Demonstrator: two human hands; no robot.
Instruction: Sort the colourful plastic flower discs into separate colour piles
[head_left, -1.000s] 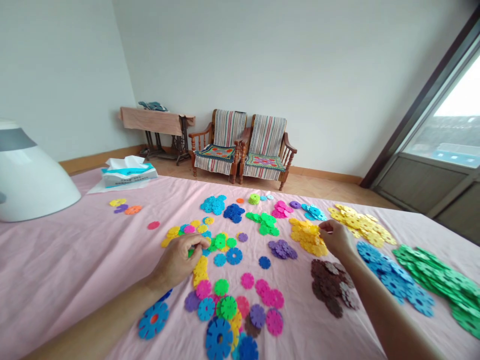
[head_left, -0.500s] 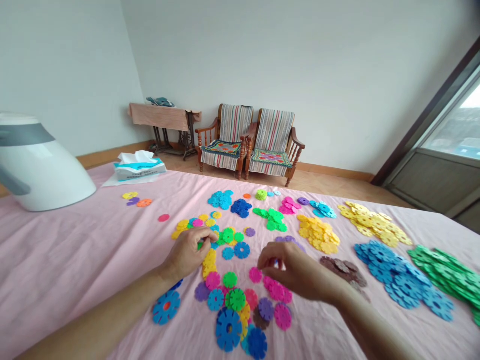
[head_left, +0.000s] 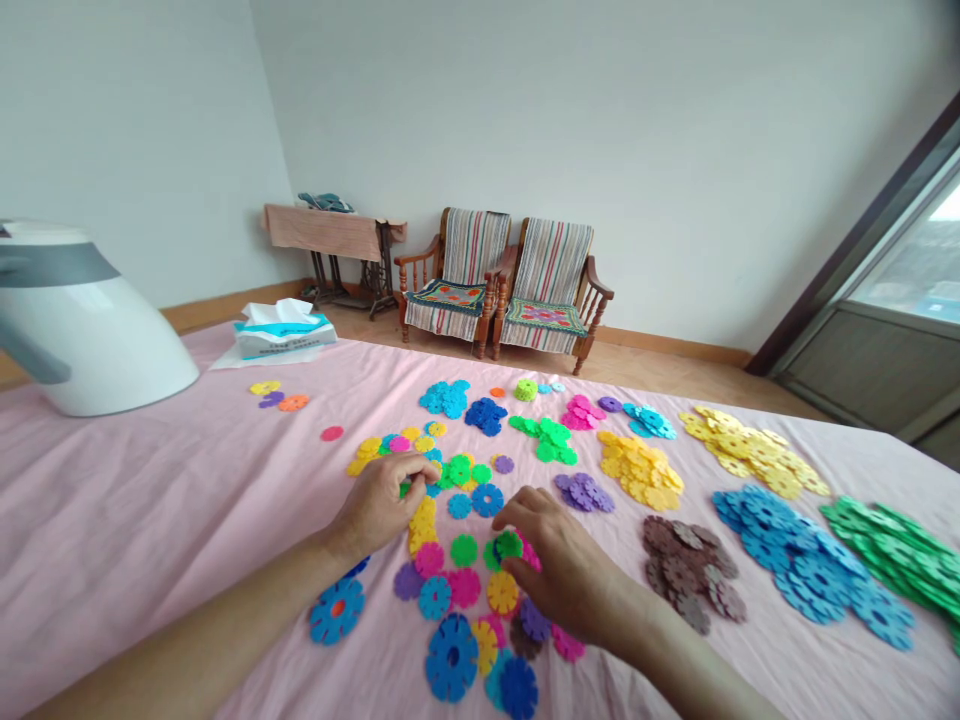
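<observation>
My left hand [head_left: 386, 498] is closed with fingertips pinched together, and a bit of a green flower-shaped disc [head_left: 406, 489] shows at its fingers. Over the near pile, my right hand [head_left: 551, 565] curls its thumb and fingers around a green notched disc [head_left: 509, 544]; part of the grip is hidden. Below lie loose mixed discs: a large blue disc [head_left: 451, 657], a yellow disc [head_left: 502, 592], a light blue disc [head_left: 435, 597] and a pink disc [head_left: 429, 559]. Another green disc [head_left: 463, 549] rests between the hands. Yellow discs [head_left: 422, 527] overlap beside my left hand.
Sorted piles spread to the right: purple [head_left: 584, 492], brown [head_left: 679, 568], yellow [head_left: 641, 470], blue [head_left: 802, 545] and green [head_left: 892, 550]. A white kettle [head_left: 124, 340] and a tissue pack [head_left: 283, 335] stand at left on the pink cloth [head_left: 225, 480]. Two wooden chairs [head_left: 546, 290] are beyond.
My right hand has moved left and a little down, and a green disc from the near pile is now at its fingers. A yellow disc is uncovered there. My left hand stays nearly still.
</observation>
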